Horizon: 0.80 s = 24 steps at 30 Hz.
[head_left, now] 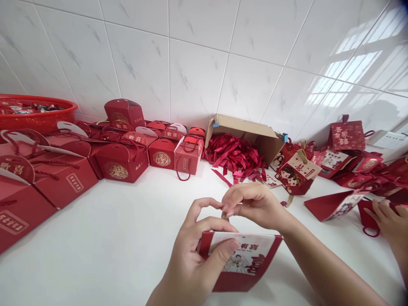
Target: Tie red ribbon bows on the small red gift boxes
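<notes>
My left hand (197, 250) grips a flat red paper gift bag (245, 265) with a white printed panel, thumb pressed on its front. My right hand (251, 204) hovers just above the bag's top edge, its fingers pinched together on a small tan handle or strap that I can barely see. Both hands work over the white counter (111, 238), near its front edge.
Folded red gift boxes (127, 163) line the wall at left, beside a red basket (35, 111). A tipped cardboard box (251, 136) spills red ribbons (234, 155). More red bags (296, 174) lie at right, where another person's hand (390, 223) touches a red bag.
</notes>
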Tool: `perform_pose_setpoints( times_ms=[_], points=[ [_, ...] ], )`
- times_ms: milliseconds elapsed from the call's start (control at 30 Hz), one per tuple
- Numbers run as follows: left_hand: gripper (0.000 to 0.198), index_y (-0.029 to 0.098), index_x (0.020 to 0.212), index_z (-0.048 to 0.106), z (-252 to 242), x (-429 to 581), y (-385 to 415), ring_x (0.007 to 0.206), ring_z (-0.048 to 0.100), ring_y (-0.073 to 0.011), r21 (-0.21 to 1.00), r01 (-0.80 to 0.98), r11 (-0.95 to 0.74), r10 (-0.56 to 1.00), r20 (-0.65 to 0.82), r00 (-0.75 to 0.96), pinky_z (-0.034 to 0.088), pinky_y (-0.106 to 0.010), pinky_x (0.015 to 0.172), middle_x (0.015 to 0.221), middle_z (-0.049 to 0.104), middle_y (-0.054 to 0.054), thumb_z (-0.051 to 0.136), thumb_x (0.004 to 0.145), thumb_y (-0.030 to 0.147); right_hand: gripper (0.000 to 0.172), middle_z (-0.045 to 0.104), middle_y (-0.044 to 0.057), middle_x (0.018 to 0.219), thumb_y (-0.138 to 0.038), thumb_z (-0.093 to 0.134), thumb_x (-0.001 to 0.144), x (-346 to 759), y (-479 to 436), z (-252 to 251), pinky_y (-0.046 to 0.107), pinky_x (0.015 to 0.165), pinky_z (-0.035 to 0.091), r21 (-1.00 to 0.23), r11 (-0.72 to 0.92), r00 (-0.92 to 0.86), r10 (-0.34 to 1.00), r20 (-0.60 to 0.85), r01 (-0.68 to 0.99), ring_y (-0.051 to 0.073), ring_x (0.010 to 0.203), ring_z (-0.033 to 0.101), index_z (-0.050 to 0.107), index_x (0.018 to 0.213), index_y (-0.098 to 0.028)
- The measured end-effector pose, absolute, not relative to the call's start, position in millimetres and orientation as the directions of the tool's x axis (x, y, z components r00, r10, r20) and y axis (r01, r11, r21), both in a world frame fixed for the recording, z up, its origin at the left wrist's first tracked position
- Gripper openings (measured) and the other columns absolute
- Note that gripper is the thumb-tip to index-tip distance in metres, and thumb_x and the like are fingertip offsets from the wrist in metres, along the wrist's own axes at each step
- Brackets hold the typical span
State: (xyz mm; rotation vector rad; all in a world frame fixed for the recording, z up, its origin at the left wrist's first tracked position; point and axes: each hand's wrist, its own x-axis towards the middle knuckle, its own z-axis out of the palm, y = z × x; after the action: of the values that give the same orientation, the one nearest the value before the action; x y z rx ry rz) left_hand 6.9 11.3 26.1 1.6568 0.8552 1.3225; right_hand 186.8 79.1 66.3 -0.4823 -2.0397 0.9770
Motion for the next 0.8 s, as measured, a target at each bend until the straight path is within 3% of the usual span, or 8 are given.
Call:
perform_pose_setpoints(
  times_ms=[233,667,800],
  points=[
    [0.006,0.027,0.085,0.069,28.6,6.4,10.7,0.119,0.051,-0.0246,0.896,0.001,-0.443,0.876,0.433,0.213,0.058,-0.026,0.074,0.105,0.06,-0.009,0.064,0.084,0.025,0.006,0.07,0.004,0.074,-0.011,0.073,0.077,185.1,75.3,69.8,0.025,0.065,0.054,-0.774,0.632,-0.575,0.648,0.499,0.041,0.013,0.071,0.066,0.071,0.079,-0.017],
    [0.006,0.025,0.084,0.07,29.8,7.1,10.4,0.112,0.057,-0.0249,0.917,-0.018,-0.399,0.893,0.392,0.221,0.057,-0.023,0.063,0.11,0.055,-0.01,0.064,0.084,0.028,0.007,0.071,0.005,0.073,-0.011,0.075,0.075,184.1,76.1,68.0,0.026,0.063,0.053,-0.71,0.699,-0.539,0.632,0.557,0.085,0.014,0.069,0.066,0.072,0.077,-0.018],
    [0.007,0.024,0.084,0.07,30.0,7.2,11.3,0.122,0.052,-0.0275,0.906,0.029,-0.422,0.889,0.408,0.207,0.057,-0.023,0.067,0.112,0.058,-0.011,0.064,0.084,0.028,0.006,0.071,0.005,0.073,-0.013,0.073,0.077,184.8,79.0,69.2,0.026,0.062,0.054,-0.7,0.707,-0.524,0.634,0.569,0.096,0.014,0.068,0.066,0.072,0.077,-0.018]
  ],
)
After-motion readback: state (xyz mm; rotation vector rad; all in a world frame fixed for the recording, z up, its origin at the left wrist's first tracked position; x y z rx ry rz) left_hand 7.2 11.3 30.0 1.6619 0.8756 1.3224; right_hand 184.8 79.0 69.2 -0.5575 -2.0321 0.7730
